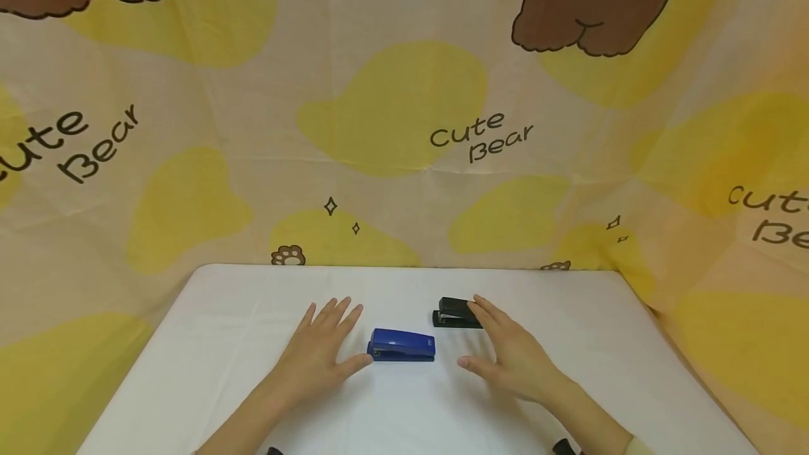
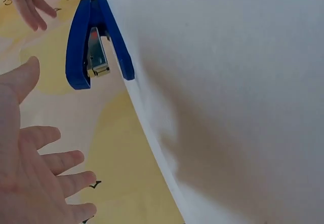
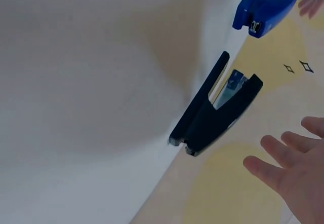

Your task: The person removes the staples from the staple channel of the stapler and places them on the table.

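Note:
A blue stapler [image 1: 402, 345] stands on the white table between the two hands. Behind it and to the right is a black stapler [image 1: 456, 313], its right end hidden by the right hand in the head view. My left hand [image 1: 325, 350] is just left of the blue stapler, fingers spread, holding nothing. The right hand [image 1: 515, 353] hovers right of the blue stapler, in front of the black one, also with nothing in it. In the right wrist view the black stapler [image 3: 215, 110] shows whole, apart from the fingers [image 3: 276, 150]. The blue stapler [image 2: 98, 41] shows its metal magazine in the left wrist view.
The white table [image 1: 240, 321] has rounded far corners. Right behind its far edge hangs a cream and yellow curtain [image 1: 379, 195] printed with bears and lettering, which also runs along both sides. Dark bands [image 1: 562, 446] show at the wrists.

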Demonstrator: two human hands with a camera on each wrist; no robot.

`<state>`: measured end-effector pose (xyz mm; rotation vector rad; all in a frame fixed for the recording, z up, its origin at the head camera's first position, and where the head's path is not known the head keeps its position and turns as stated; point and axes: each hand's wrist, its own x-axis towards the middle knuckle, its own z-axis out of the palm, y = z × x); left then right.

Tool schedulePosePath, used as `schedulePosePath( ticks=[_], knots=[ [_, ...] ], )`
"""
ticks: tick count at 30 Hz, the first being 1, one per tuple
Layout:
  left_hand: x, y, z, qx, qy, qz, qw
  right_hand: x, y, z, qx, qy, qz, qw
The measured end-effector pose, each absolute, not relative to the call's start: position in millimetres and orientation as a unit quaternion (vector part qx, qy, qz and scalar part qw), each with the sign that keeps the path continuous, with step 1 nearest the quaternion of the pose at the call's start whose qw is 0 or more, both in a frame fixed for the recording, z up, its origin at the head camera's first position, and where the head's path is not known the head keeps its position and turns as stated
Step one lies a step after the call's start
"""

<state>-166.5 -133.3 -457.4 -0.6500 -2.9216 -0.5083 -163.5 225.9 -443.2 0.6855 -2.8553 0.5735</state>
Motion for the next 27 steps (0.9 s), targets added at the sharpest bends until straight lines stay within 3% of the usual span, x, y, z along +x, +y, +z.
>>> schedulePosePath(
  ticks=[7,21,27],
  knots=[
    [-168,-123,-460,-0.217,-0.956,-0.191,0.044,-163,212,-445,0.213,-0.949,0.232,0.014],
    [-175,-103,-456,-0.162,-0.933,-0.318,-0.052,-181,187,-454,0.217,-0.895,0.373,-0.116],
    [-179,-98,-458,-0.157,-0.922,-0.342,-0.091,-191,183,-460,0.252,-0.884,0.371,-0.129]
  ],
)
